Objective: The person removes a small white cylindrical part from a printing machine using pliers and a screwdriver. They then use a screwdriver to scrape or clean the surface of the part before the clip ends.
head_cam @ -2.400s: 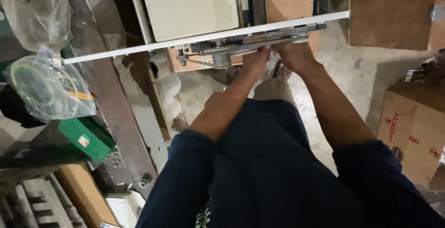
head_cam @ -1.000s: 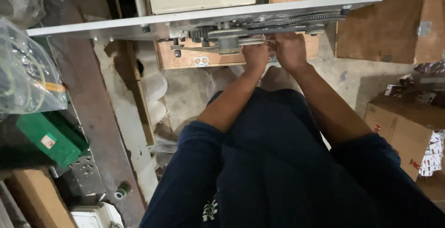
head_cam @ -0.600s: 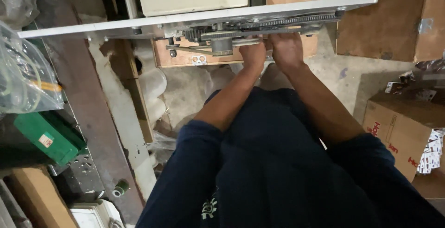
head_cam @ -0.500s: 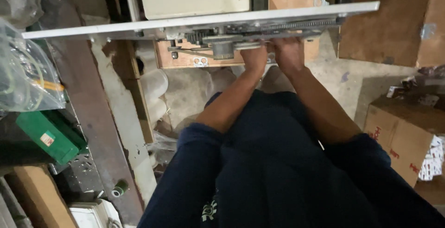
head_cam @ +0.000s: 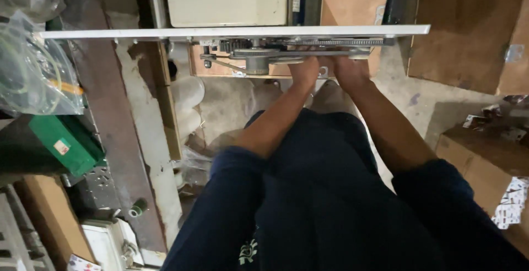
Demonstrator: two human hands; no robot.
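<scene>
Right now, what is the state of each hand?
Left hand: on the metal mechanism under the white panel; grip cannot be told.
Right hand: the same.

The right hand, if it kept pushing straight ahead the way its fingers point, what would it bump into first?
The right hand already lies against the metal mechanism with its toothed strip, under the long white panel. Straight on, it would likely meet that strip, then the panel's underside; depth is hard to judge here.

A dusty concrete floor (head_cam: 441, 111) carries cardboard boxes (head_cam: 485, 155) at the right and a wooden board (head_cam: 468, 23).
</scene>
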